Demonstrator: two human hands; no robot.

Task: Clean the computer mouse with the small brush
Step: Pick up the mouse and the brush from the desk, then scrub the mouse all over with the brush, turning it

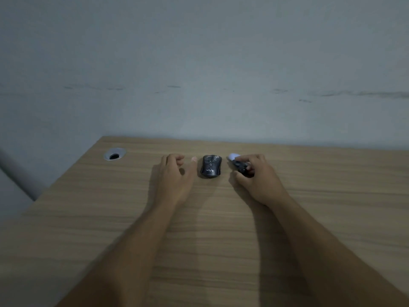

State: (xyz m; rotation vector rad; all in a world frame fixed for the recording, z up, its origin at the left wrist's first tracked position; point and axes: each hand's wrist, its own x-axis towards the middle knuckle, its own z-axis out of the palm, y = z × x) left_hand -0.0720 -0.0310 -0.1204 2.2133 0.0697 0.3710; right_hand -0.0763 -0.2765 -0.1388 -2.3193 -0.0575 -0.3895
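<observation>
A black computer mouse [210, 166] with white lettering lies on the wooden desk [199, 229], near the far edge. My left hand [176, 176] rests just left of it, fingers curled and the thumb stretched toward the mouse without touching it. It holds nothing. Right of the mouse lies a small brush [238, 163] with a dark handle and a pale tip that points away from me. My right hand [256, 176] has its fingertips closed on the handle. The brush still touches the desk.
A round metal cable grommet [114, 154] is set in the desk at the far left. The desk's back edge meets a pale wall [199, 74]. The left edge of the desk drops off diagonally.
</observation>
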